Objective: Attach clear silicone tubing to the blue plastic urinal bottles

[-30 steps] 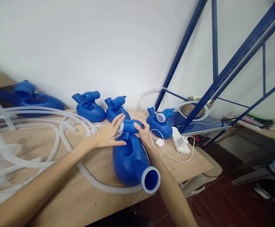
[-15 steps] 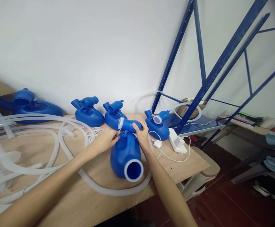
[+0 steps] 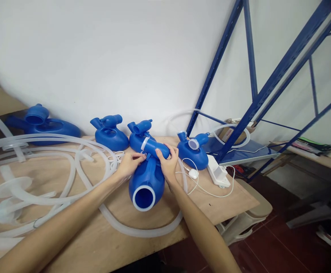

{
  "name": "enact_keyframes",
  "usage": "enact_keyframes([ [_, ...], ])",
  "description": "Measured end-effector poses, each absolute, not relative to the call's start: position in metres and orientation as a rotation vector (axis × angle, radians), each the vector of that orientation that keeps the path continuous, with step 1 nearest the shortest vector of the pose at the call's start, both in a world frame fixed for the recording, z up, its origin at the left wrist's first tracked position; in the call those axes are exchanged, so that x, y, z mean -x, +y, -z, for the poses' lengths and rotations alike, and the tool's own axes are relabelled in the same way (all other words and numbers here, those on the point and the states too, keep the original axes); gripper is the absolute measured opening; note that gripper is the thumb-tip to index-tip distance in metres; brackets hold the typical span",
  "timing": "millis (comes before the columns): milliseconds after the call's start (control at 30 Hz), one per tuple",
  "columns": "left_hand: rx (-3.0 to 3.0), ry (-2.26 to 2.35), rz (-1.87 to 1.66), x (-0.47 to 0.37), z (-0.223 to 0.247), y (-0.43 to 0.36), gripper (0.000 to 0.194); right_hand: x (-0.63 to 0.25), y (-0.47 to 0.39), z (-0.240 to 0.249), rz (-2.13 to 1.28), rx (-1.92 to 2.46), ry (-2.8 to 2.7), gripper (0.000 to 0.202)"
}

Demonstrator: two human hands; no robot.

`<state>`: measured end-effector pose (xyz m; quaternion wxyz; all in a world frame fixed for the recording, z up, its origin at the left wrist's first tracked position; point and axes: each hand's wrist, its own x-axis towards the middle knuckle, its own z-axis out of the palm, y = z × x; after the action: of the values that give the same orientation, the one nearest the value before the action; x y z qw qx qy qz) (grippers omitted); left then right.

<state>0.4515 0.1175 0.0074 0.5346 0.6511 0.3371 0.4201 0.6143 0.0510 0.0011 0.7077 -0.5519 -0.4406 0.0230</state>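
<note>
A blue plastic urinal bottle [image 3: 151,175] lies on the table between my forearms, its white-rimmed mouth facing me. My right hand [image 3: 168,162] is closed around a blue tubular urinal head [image 3: 154,147], thumb on the near side. This head sits crosswise over the bottle's far end, with a whitish ring [image 3: 145,144] at its left end. My left hand [image 3: 129,165] is closed in a pinch just below the ring, beside the bottle. What its fingertips hold is too small to make out.
More blue bottles with heads stand along the wall, including one at the left [image 3: 54,131] and one at the right [image 3: 193,153]. Coiled translucent hoses [image 3: 68,182] cover the table's left side. A white power strip [image 3: 217,172] with cables lies right, beside a blue metal shelf [image 3: 236,155].
The bottle's mouth has swung left and slightly up. Both hands remain at its far end, with the left one now closer to the ring. The view has shifted slightly left.
</note>
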Motion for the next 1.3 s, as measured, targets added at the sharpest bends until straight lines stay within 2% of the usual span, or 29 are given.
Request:
enact_keyframes([
  [100, -1.452, 0.806, -1.012, -0.451, -0.005, 0.115, 0.043, -0.613, 0.049, -0.003, -0.067, 1.228, -0.959, 0.049],
  [367, -1.263, 0.791, -1.084, -0.457, 0.008, 0.103, 0.063, -0.611, 0.049, -0.001, -0.085, 1.234, -0.943, 0.052],
  [500, -1.275, 0.782, -1.097, -0.457, 0.011, 0.102, 0.064, -0.608, 0.047, -0.001, -0.062, 1.252, -0.952, 0.053],
  [600, -1.323, 0.770, -1.105, -0.457, 0.010, 0.103, 0.058, -0.607, 0.046, -0.001, -0.033, 1.274, -0.948, 0.054],
  [867, -1.574, 0.796, -1.180, -0.457, -0.002, 0.107, 0.027, -0.605, 0.045, -0.001, 0.060, 1.295, -0.977, 0.054],
  [1300, -1.754, 0.876, -1.095, -0.457, -0.011, 0.105, 0.019, -0.606, 0.048, -0.002, -0.025, 1.274, -0.914, 0.051],
])
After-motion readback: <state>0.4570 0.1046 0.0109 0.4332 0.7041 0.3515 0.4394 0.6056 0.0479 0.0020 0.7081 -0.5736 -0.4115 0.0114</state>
